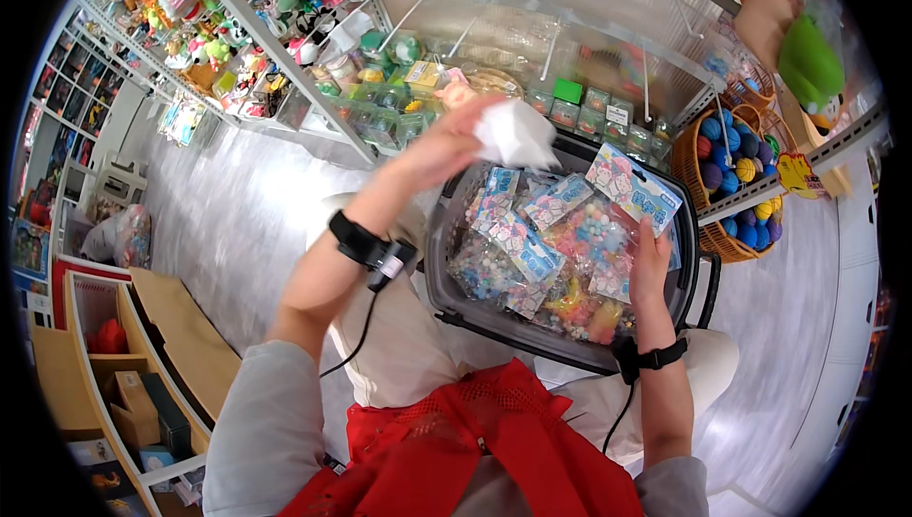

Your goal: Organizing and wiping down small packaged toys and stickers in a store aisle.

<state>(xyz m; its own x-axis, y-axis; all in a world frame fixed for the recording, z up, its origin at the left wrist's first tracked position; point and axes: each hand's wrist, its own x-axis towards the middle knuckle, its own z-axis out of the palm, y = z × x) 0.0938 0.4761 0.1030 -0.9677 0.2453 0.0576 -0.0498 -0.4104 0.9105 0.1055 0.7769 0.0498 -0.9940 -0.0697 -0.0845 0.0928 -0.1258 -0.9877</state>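
My left hand (449, 145), blurred, grips a crumpled white cloth or paper wipe (516, 133) above the far left rim of a grey plastic basket (436, 271). My right hand (650, 264) has its thumb against a clear bag with a printed header card (633, 188) at the basket's right side; its other fingers are hidden behind the bag. Inside the basket lie several more packets of small pastel beads (481, 267), their blue and pink header cards (526, 245) overlapping. A yellow and pink packaged item (573, 299) sits near the basket's front.
Metal shelving ahead holds small clear boxes (591, 121) and bare hooks. Wicker baskets of small balls (741, 153) stand to the right, under a slotted shelf rail (744, 193). Plush keychains (214, 46) fill the far left shelves. A wooden cabinet (132, 374) with cartons is nearer left.
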